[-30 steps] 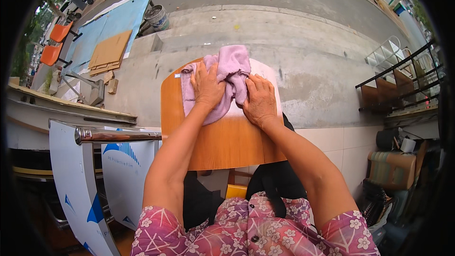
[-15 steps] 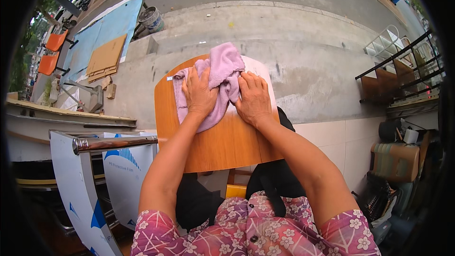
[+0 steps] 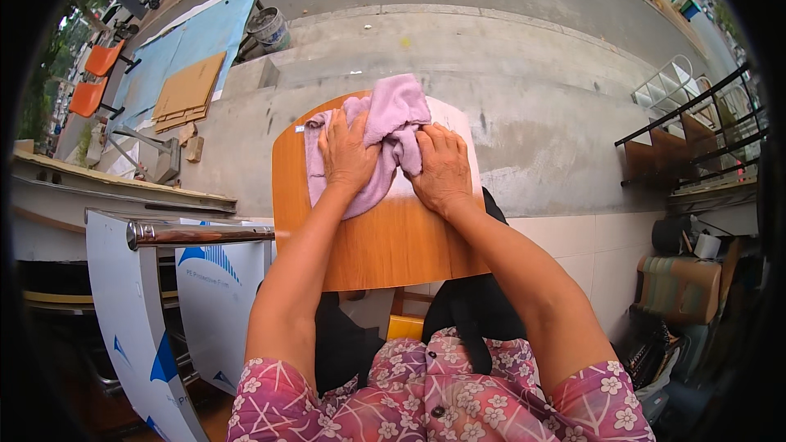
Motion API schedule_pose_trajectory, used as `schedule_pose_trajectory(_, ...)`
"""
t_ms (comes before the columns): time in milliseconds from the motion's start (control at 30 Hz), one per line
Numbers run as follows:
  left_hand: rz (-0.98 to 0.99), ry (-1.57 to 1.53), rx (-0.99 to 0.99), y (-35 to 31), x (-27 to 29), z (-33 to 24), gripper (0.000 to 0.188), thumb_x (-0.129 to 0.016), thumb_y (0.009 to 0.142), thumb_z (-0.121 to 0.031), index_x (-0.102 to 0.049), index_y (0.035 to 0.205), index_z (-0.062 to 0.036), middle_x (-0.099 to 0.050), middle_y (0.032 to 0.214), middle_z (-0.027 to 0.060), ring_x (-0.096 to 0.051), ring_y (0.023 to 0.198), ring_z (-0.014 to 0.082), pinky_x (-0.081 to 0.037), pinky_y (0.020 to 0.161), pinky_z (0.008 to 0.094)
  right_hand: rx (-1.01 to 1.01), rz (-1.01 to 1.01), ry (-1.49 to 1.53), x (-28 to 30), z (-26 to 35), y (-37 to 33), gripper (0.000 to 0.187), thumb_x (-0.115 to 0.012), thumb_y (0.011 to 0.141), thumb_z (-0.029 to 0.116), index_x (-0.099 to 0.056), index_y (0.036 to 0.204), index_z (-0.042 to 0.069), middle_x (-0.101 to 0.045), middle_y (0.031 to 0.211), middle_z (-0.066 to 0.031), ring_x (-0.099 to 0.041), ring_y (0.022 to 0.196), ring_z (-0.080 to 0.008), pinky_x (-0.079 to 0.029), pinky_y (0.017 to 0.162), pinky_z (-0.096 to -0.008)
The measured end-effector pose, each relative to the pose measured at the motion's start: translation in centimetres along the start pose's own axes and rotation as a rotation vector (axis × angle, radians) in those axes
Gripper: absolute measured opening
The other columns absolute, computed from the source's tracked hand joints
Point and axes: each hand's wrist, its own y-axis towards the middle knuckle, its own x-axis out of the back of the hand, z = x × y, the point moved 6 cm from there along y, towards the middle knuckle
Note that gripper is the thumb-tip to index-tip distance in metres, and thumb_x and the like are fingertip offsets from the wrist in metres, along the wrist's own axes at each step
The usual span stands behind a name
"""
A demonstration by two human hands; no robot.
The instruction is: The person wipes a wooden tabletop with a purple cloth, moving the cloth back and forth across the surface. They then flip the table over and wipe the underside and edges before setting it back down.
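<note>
A wooden board (image 3: 385, 250) with an orange-brown grain and rounded far corners lies in front of me at lap height. A crumpled pink towel (image 3: 397, 110) rests bunched on its far half, one fold reaching past the far edge. My left hand (image 3: 350, 150) presses down on the towel, its fingers bent into the cloth and the thumb toward the middle. At the towel's right border, my right hand (image 3: 442, 165) has its fingers curled at the cloth, the palm low over the board. The fingertips of this hand are partly hidden. Pale glare covers the board's far right.
A chrome rail (image 3: 201, 233) and film-covered panels (image 3: 131, 319) stand close at left. Beyond lie cardboard sheets (image 3: 190, 94), a bucket (image 3: 268, 29) and orange seats (image 3: 88, 98). At right are a black metal rack (image 3: 696, 127) and a brown cushioned item (image 3: 679, 286).
The view has shifted slightly, moving the surroundings a little in the picture. Both hands stay on the towel, in nearly the same place on the board.
</note>
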Motion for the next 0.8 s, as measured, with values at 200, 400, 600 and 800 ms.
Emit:
schedule_pose_trajectory(200,0.029,0.028,0.001,-2.8,-0.5,-1.0,0.064,-0.074,0.085,-0.03,-0.056,0.145,-0.0141,-0.037,0.159,0.0251,-0.03,0.152,0.0401,-0.018,0.123,0.0573,0.016,-0.019,-0.021,-0.2,-0.2,-0.1,0.047,-0.07,0.092,0.032,-0.061,0.13,0.005,-0.058,0.138,-0.0125,-0.049,0.137,-0.032,-0.033,0.117,-0.047)
schedule_pose_trajectory(400,0.015,0.023,0.012,-0.4,0.2,-1.1,0.063,-0.074,0.085,-0.028,-0.057,0.144,-0.013,-0.038,0.158,0.026,-0.03,0.152,0.0404,-0.02,0.123,0.056,0.009,-0.017,-0.02,-0.3,0.0,0.1,0.044,-0.069,0.092,0.03,-0.06,0.128,0.006,-0.057,0.137,-0.0118,-0.048,0.138,-0.0301,-0.032,0.117,-0.0473)
schedule_pose_trajectory(600,-0.008,0.035,-0.038,-4.2,0.3,-2.2,0.063,-0.076,0.084,-0.029,-0.058,0.142,-0.0127,-0.041,0.157,0.0241,-0.032,0.151,0.039,-0.021,0.123,0.0551,0.021,-0.027,-0.014,-0.5,-0.3,-0.1,0.05,-0.07,0.091,0.034,-0.06,0.131,0.005,-0.057,0.138,-0.0134,-0.048,0.137,-0.0328,-0.033,0.117,-0.0466)
schedule_pose_trajectory(800,-0.015,0.048,-0.033,-2.0,0.4,-1.8,0.069,-0.078,0.081,-0.029,-0.056,0.144,-0.0102,-0.04,0.157,0.0242,-0.031,0.151,0.0386,-0.022,0.122,0.0554,0.013,-0.021,-0.022,-0.3,0.1,-0.2,0.048,-0.071,0.09,0.031,-0.06,0.129,0.006,-0.056,0.137,-0.0111,-0.046,0.139,-0.0288,-0.031,0.118,-0.0482)
